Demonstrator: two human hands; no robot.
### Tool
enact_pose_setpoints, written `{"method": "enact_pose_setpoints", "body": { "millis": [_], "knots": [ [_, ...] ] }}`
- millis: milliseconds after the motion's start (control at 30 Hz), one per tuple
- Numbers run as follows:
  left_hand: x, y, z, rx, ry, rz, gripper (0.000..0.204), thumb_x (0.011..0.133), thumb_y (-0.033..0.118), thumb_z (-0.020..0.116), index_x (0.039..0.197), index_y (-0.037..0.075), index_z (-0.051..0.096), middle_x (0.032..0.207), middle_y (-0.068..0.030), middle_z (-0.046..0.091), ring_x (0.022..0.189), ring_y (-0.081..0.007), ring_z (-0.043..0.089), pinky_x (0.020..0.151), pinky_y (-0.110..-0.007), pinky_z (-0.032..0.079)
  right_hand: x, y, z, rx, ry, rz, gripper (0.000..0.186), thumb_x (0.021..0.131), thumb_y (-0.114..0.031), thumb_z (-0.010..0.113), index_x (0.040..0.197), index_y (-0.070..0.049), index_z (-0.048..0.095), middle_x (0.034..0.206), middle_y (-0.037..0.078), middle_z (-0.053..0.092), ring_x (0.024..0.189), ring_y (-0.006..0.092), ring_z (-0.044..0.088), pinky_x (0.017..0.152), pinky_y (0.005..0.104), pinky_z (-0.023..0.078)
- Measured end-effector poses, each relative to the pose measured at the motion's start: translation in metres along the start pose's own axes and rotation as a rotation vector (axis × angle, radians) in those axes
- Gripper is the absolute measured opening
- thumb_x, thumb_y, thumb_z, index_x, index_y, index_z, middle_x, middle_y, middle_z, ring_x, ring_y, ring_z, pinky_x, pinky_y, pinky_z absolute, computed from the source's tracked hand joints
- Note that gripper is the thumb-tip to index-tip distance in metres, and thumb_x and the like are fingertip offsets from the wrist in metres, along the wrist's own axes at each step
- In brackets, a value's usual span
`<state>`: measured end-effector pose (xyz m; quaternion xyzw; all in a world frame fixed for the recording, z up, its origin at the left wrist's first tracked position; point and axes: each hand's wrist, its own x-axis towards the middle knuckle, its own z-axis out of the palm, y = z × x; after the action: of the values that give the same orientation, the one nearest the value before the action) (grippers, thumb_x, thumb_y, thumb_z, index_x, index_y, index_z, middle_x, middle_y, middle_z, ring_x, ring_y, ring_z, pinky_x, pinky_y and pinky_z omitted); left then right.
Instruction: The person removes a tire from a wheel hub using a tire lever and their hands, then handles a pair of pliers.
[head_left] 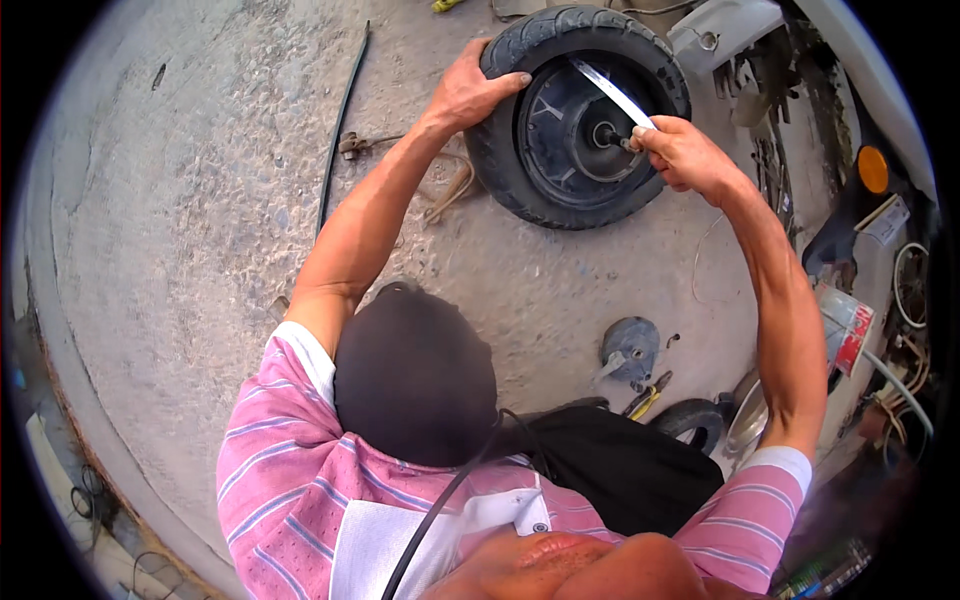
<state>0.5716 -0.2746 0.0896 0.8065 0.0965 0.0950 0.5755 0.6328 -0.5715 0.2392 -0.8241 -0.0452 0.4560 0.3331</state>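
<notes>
The right grip (675, 152) is closed around the shiny bar (617, 96), the left grip (478, 92) hugs the wheel (558, 125) between them, and pushing too hard might make the bar slip.

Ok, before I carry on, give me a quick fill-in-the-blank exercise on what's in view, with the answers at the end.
1. The left hand grips the tire, while the tire lever is held in the ______ hand.
2. In the picture, the pliers lie ______ (above or below) the round grey plate.
3. The coloured grip of the pliers is ______.
4. The round reflector near the picture's right edge is ______.

Missing words: right; below; yellow; orange.
</notes>
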Motion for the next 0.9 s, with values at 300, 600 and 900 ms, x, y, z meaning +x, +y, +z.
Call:
{"method": "enact_pose_setpoints", "body": {
  "millis": [300,600,900],
  "knots": [
    [0.002,0.003,0.006,0.029,0.035,0.023,0.086,0.076,0.045,0.086,0.139,-0.005,0.055,0.123,-0.0255,0.069,0.115,-0.0346,0.068,0.103,-0.040,0.052,0.045,0.058,0.159,0.512,0.378,-0.228,0.023,0.108,-0.027,0.055,0.100,-0.006,0.060,0.067,-0.003,0.048,0.049,0.0058,0.042,0.043,0.0248,0.034],
    [-0.008,-0.015,-0.005,0.020,0.045,0.025,0.079,0.079,0.044,0.082,0.138,-0.002,0.057,0.122,-0.0246,0.070,0.114,-0.0346,0.069,0.101,-0.041,0.052,-0.003,0.053,0.084,0.419,0.060,-0.095,0.023,0.108,-0.027,0.054,0.100,-0.006,0.059,0.069,-0.005,0.045,0.052,0.0053,0.039,0.046,0.0255,0.032],
    [0.002,0.004,0.006,-0.086,-0.022,0.018,0.083,0.080,0.046,0.081,0.141,-0.005,0.055,0.126,-0.0254,0.068,0.116,-0.0338,0.068,0.102,-0.041,0.052,-0.175,0.160,0.111,0.082,-0.051,0.338,0.028,0.105,-0.032,0.055,0.098,-0.005,0.056,0.074,0.002,0.053,0.062,0.0136,0.051,0.057,0.0336,0.044]
  ]
}}
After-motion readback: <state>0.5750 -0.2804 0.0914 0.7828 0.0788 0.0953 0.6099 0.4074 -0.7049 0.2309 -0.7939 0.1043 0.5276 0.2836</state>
